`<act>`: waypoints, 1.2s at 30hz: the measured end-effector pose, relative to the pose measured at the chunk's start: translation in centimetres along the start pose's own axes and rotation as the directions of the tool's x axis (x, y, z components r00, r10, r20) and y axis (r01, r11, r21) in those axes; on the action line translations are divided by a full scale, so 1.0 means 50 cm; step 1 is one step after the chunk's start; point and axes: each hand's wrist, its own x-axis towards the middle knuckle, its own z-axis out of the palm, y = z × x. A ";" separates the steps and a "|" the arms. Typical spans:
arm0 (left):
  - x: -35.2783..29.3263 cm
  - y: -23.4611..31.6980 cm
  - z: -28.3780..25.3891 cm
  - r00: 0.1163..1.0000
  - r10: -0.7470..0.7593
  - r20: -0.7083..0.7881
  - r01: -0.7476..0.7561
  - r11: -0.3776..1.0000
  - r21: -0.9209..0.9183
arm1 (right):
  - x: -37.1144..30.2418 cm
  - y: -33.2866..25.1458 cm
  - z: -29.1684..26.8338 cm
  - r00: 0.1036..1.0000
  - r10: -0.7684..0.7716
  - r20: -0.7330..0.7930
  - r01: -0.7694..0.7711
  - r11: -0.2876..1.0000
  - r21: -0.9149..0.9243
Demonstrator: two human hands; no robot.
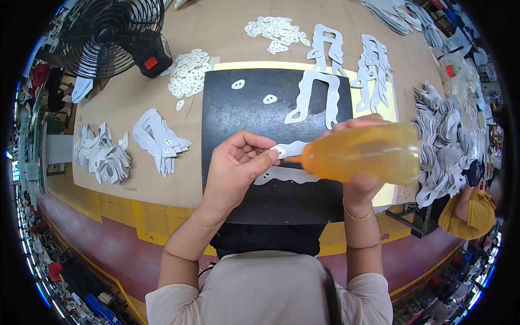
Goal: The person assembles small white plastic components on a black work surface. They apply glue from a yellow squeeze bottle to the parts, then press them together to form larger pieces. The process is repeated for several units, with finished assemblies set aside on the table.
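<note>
Between the thumb and fingertips of my left hand (232,165) is a small cream oval piece (279,152), at the end of a pale grey wavy-edged strip. My right hand (364,189) is wrapped round a squeeze bottle (374,154) of amber liquid, tilted on its side. Its orange nozzle points left, close to the oval piece; whether they touch I cannot tell. A lower wavy strip (287,174) lies on the black mat (254,203) beneath. Two loose oval pieces with dark holes, one (238,84) farther left, rest on the mat's far part.
A wavy U-shaped cutout (314,89) overlaps the mat's far right. Piles of oval pieces (189,73) lie at the far side. Stacked cutouts (105,157) sit left, with a larger heap (441,143) right. A black fan (105,38) stands far left. Another person's yellow sleeve (468,214) shows at right.
</note>
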 end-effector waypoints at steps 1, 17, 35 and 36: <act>0.000 0.002 0.000 1.000 0.002 0.008 -0.001 1.000 -0.005 | 0.000 -0.004 0.000 0.998 0.027 -0.053 -0.024 0.998 0.054; 0.001 0.003 0.007 0.999 -0.041 0.009 0.041 0.999 -0.014 | -0.007 0.005 -0.031 0.979 0.202 -0.003 -0.189 0.924 0.333; 0.062 0.075 -0.118 0.992 -0.121 -0.023 0.120 0.913 0.391 | -0.164 -0.101 -0.532 0.703 0.326 -0.633 -0.615 -0.169 -0.770; 0.070 0.075 -0.123 0.992 -0.127 0.000 0.114 0.895 0.430 | -0.159 -0.098 -0.521 0.705 0.308 -0.638 -0.631 -0.137 -0.763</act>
